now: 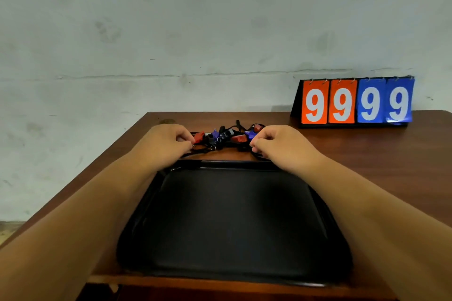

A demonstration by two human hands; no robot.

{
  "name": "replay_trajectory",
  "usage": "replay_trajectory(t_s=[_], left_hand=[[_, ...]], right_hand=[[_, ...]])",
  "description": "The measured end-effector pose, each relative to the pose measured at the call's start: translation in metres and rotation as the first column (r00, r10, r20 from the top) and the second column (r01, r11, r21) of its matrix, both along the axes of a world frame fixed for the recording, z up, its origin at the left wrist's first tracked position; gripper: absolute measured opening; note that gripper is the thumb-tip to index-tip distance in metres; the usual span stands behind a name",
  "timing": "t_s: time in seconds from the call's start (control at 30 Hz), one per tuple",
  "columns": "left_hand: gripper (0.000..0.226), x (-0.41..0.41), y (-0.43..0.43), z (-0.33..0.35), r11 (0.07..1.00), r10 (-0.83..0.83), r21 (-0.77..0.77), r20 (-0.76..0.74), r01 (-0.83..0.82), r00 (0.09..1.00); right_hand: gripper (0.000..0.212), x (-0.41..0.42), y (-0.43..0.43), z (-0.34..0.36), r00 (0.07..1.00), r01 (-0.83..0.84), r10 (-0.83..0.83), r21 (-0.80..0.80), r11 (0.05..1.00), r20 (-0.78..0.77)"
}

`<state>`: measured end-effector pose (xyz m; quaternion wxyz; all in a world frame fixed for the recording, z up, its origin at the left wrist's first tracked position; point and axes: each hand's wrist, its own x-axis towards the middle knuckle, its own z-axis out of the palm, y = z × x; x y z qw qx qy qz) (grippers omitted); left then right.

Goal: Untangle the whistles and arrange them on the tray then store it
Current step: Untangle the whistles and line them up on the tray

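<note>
your left hand [168, 140] and right hand [276, 144] pinch the tangled whistles [225, 137] at the 9 and 3 o'clock ends, probably to spread the cords; the pile lies just past 12 o'clock of the tray [232, 227].

The counter [367, 154] is being shown as smooth, glossy wood; the tray [232, 227] is being seen as matt, with a shinier rim; the whistles [225, 135] are being shown as plastic, with metal rings [213, 147].
</note>
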<state>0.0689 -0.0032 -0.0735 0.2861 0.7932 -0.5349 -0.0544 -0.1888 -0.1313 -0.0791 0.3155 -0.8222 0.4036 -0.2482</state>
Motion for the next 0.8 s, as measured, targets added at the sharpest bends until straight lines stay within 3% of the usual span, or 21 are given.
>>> replay_trajectory(t_s=[0.3,0.47,0.6,0.8], left_hand=[[0.016,0.039,-0.074,-0.013,0.998,-0.041,0.052,0.013,0.040,0.999],[0.036,0.055,-0.099,-0.030,0.988,-0.095,0.121,0.024,0.091,0.995],[0.034,0.065,-0.102,-0.040,0.990,-0.089,0.111,0.001,0.088,0.996],[0.024,0.067,-0.096,-0.035,0.998,-0.052,0.020,-0.072,0.054,0.996]], right_hand=[[0.019,0.059,-0.054,-0.003,0.992,0.014,-0.025,-0.095,0.995,-0.120],[0.033,0.077,-0.072,-0.010,0.954,-0.032,-0.029,-0.199,0.980,-0.297],[0.039,0.081,-0.081,-0.024,0.940,-0.044,-0.035,-0.223,0.974,-0.340],[0.032,0.086,-0.084,-0.031,0.921,-0.062,-0.061,-0.300,0.952,-0.384]])
